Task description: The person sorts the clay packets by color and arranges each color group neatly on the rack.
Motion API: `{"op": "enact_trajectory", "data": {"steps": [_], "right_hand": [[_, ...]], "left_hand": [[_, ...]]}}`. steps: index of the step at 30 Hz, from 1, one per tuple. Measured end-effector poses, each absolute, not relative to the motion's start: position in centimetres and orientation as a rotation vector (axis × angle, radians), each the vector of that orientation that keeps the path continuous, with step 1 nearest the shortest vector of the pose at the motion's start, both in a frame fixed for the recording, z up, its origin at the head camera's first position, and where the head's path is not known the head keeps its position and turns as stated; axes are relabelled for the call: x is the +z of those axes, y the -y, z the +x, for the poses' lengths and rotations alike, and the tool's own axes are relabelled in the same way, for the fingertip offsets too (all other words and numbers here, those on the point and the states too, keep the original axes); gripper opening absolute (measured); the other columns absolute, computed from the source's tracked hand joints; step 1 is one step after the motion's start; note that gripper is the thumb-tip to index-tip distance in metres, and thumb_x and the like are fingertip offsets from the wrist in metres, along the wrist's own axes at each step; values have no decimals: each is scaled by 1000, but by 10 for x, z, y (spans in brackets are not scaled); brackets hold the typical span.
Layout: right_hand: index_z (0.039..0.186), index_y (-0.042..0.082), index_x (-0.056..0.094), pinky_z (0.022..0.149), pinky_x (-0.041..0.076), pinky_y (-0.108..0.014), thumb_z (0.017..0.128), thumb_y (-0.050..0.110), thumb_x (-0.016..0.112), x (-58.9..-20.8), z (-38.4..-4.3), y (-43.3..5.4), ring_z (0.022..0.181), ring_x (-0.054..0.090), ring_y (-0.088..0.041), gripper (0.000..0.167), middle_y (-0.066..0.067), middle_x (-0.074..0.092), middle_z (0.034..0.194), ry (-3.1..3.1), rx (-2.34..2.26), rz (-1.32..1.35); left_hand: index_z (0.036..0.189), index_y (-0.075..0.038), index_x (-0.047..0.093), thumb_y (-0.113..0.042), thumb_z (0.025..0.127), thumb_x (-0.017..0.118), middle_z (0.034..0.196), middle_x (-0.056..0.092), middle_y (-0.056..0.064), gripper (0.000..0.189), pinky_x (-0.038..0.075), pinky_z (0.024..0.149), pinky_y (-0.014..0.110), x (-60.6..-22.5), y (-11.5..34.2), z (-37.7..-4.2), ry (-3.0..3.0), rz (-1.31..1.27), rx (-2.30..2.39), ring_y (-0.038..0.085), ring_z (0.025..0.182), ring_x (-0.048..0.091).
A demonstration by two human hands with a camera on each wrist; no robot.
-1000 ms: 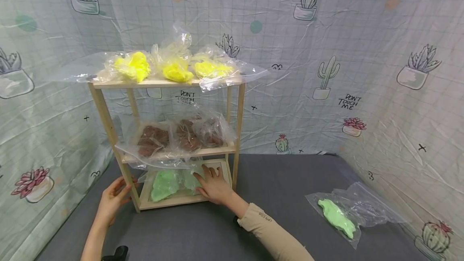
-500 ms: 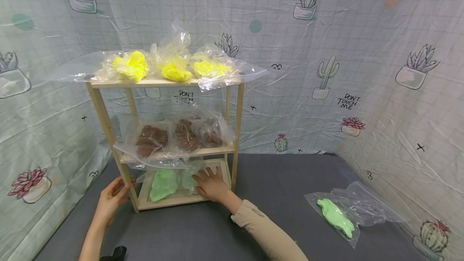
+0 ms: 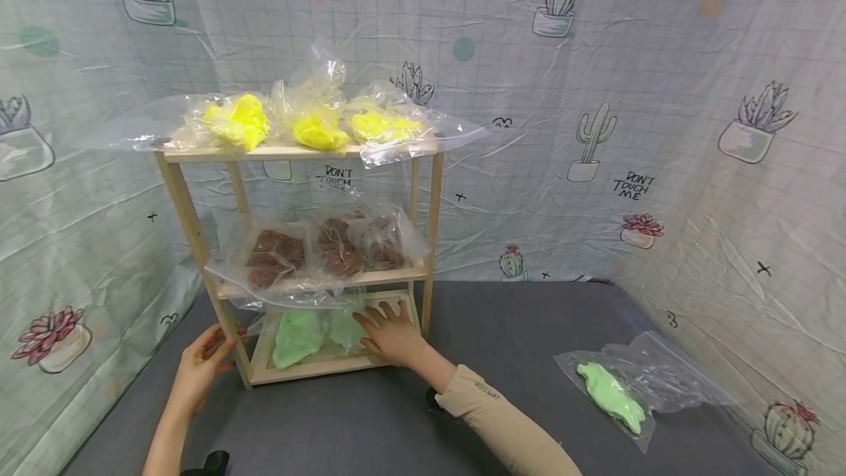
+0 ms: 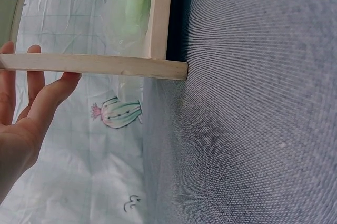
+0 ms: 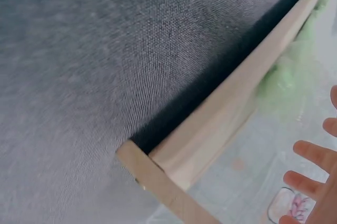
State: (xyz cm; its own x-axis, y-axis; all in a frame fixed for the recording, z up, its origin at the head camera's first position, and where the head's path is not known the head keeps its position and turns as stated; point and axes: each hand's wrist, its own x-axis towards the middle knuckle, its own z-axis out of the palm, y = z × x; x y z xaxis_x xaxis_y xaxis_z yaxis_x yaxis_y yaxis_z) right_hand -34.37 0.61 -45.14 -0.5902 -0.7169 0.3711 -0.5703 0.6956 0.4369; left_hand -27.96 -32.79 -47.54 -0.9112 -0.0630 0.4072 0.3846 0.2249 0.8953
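A three-tier wooden shelf (image 3: pixel 344 369) stands on the dark cloth. My left hand (image 3: pixel 201 366) holds its front left post (image 4: pixel 105 65), thumb on one side and fingers behind. My right hand (image 3: pixel 396 336) reaches over the bottom tier, its fingers spread and fairly straight, with nothing between them. Left of its fingertips lies a clear plastic bag of light green dough-like stuff (image 3: pixel 346 329), partly covered by the hand in the head view. Beside that bag is another green bag (image 3: pixel 297 336). Both rest on the bottom tier, showing blurred in the right wrist view.
Several bags with brown lumps (image 3: pixel 340 244) fill the middle tier, their plastic hanging over its front edge. Bags with yellow lumps (image 3: pixel 317 131) sit on the top tier. Another bagged green lump (image 3: pixel 611 395) lies on the cloth at the right. Cactus-print sheets (image 3: pixel 515 189) surround the table.
My right hand's fingers have straightened and spread, and the hand has moved slightly right, away from the green bag. My left hand stays at the post.
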Motion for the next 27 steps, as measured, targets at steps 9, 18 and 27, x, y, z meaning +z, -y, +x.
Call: {"op": "enact_trajectory", "data": {"steps": [9,18,27], "right_hand": [[133,27,38,88,40,-50,92,45,41,-437,-324,-29,117,46,-21,45,5,48,129,2339,-297,1044],[127,23,45,88,36,-39,89,38,52,-429,-298,-71,110,47,-15,42,4,53,121,2216,-152,1182],[124,20,50,82,36,-38,90,35,52,-429,-274,-141,104,50,-13,37,5,56,114,2144,-91,1176]], "left_hand": [[125,1,44,-14,92,48,104,61,-17,36,49,62,20,-489,340,-292,2105,-363,-1797,-4,92,60],[118,-15,53,-15,92,49,101,61,-18,27,48,60,18,-461,321,-272,2060,-382,-1827,-5,89,60],[115,-19,55,-16,91,50,99,61,-20,24,48,60,18,-457,313,-266,2064,-351,-1803,-5,87,61]]}}
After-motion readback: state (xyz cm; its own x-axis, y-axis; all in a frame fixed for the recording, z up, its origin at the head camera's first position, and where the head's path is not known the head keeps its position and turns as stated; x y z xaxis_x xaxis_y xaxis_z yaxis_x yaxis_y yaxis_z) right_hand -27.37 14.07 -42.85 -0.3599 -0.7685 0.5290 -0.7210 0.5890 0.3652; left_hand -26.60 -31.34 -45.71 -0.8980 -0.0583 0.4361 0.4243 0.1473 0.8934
